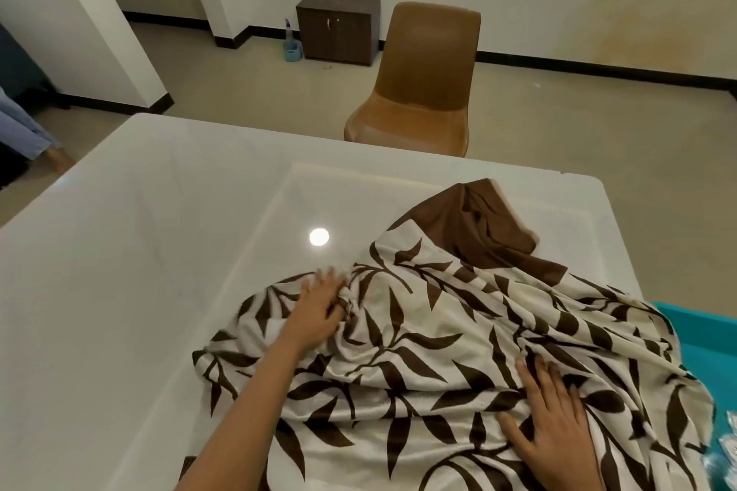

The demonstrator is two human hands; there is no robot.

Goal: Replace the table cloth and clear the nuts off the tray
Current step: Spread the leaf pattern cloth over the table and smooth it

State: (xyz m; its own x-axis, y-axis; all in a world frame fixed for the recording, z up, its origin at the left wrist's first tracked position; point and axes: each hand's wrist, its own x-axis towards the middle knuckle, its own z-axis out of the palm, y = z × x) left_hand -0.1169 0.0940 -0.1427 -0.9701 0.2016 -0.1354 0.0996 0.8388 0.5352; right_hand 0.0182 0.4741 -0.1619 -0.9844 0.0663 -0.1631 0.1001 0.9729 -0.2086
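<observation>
The room has white walls and a pale floor. A brown chair point(418, 79) stands at the far side of the table point(159, 251). Behind it, by the wall, is a small dark cupboard point(338, 28) with a little blue tub point(292, 51) next to it. At the far left a person's bare foot point(60, 158) shows on the floor.

The table is white and shiny, and a round spot of light point(319, 237) shines on it. The table cloth point(438, 331) lies in a messy heap on the near right part of the table. It is cream with dark brown leaves, and one plain brown part sticks up at the far end. Its right side hangs over something bright blue-green point(702, 335) at the right edge; I cannot tell what that is. A few clear packets point(730, 446) peek in at the far right.

The left arm reaches out across the table from the bottom. The left hand point(319, 307) lies on the left side of the cloth, where the folds bunch up. Its fingers point(325, 279) are spread and mostly straight, touching the cloth. They look a bit blurry.

The right hand point(554, 422) is closer in and lower down. It rests flat on top of the cloth, palm down, with its fingers spread wide and pointing away.
</observation>
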